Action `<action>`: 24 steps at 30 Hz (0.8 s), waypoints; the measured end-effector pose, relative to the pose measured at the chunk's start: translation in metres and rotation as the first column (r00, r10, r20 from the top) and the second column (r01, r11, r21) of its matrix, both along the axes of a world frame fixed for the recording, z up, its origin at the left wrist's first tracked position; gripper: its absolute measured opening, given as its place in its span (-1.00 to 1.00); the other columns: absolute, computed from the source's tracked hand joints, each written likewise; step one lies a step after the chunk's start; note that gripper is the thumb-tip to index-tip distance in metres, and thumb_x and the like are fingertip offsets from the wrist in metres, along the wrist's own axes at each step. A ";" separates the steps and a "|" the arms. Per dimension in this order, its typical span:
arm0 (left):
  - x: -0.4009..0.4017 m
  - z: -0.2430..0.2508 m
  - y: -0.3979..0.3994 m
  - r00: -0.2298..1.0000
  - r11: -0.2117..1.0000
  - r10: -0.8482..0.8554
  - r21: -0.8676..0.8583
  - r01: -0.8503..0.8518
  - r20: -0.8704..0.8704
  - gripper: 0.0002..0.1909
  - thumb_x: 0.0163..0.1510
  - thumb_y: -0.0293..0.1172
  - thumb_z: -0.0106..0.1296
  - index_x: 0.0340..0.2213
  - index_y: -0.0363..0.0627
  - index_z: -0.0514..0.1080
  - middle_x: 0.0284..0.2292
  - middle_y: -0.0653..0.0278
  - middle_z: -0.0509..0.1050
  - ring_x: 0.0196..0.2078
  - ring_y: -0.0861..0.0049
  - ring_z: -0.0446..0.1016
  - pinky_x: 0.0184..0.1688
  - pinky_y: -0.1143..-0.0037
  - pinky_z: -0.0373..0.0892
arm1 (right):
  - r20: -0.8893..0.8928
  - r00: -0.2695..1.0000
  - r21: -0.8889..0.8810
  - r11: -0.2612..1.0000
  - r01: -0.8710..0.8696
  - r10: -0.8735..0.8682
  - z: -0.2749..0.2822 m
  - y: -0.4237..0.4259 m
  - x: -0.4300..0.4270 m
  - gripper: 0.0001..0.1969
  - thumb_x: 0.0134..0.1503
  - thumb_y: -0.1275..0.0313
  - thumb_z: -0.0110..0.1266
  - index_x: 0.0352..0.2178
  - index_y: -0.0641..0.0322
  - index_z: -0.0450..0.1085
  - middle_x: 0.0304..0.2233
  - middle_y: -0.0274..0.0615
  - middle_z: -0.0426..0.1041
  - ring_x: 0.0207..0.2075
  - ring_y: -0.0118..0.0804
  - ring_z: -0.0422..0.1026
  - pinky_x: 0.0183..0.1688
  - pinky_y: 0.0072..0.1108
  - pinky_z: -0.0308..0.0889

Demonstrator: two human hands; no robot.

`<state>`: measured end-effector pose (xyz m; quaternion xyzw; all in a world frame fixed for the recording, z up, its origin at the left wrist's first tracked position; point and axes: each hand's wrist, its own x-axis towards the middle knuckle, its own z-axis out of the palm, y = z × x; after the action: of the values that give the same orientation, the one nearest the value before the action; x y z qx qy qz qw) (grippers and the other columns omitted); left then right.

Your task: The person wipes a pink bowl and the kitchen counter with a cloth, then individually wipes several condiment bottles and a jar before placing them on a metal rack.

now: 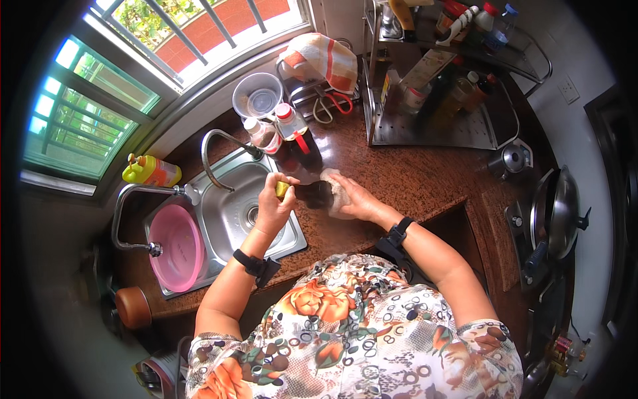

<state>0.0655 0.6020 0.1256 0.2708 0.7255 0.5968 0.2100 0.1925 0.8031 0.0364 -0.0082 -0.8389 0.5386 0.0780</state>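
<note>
My left hand (275, 205) grips the yellow end (282, 189) of a dark object, close to the sink's right rim. The dark part of this object (316, 194) spans the gap between my hands; its exact kind is too blurred to tell. A pale, bunched cloth (340, 195) lies under the palm of my right hand (356, 197), which presses it against the dark part's right end. Just beyond my hands stand two plastic bottles of dark liquid, one with a white cap (251, 125) and one with a red cap (284, 111).
The steel sink (234, 184) at left holds a pink basin (177, 249) under a faucet (154, 249). A yellow bottle (152, 170) stands by the window. Scissors (341, 102), a clear tub (257, 95) and a metal rack (433, 137) line the back. A lidded pan (558, 214) sits at right.
</note>
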 end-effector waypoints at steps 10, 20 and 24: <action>0.003 -0.005 -0.008 0.993 0.994 0.110 0.001 -0.110 -0.047 -0.82 0.08 -0.57 0.02 -0.30 -0.16 0.24 -0.37 0.28 0.51 -0.56 0.72 0.40 -0.54 0.63 0.38 | 0.302 0.952 0.178 0.984 -0.014 -0.041 0.047 -0.007 -0.004 -0.27 -0.17 0.49 0.17 0.11 0.04 0.13 -0.03 0.16 0.26 0.01 0.19 0.29 0.04 -0.27 0.27; 0.023 0.018 0.057 0.750 0.949 -0.303 -0.254 0.185 -0.588 -0.64 -0.03 -0.42 0.13 -0.20 -0.14 0.25 -0.43 0.00 0.43 -0.38 0.02 0.46 -0.39 0.29 0.40 | 0.494 0.866 0.267 0.961 -0.066 -0.078 0.082 0.006 0.004 -0.52 -0.22 0.50 0.16 -0.14 0.20 0.37 -0.26 0.09 0.49 -0.15 0.07 0.44 -0.11 -0.26 0.34; 0.000 0.019 0.093 0.710 0.941 -0.332 -0.273 0.202 -0.621 -0.65 -0.01 -0.40 0.11 -0.23 -0.17 0.22 -0.43 -0.03 0.39 -0.36 -0.03 0.43 -0.37 0.25 0.37 | 0.555 0.817 0.352 0.934 -0.064 -0.153 0.081 0.029 0.031 -0.66 -0.22 0.50 0.17 -0.31 0.26 0.36 -0.29 0.08 0.48 -0.17 0.11 0.43 -0.15 -0.25 0.33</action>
<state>0.0655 0.6945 0.1449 0.5451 0.7574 0.3561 0.0496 0.2235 0.8318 0.1177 -0.1758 -0.9056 0.3486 -0.1654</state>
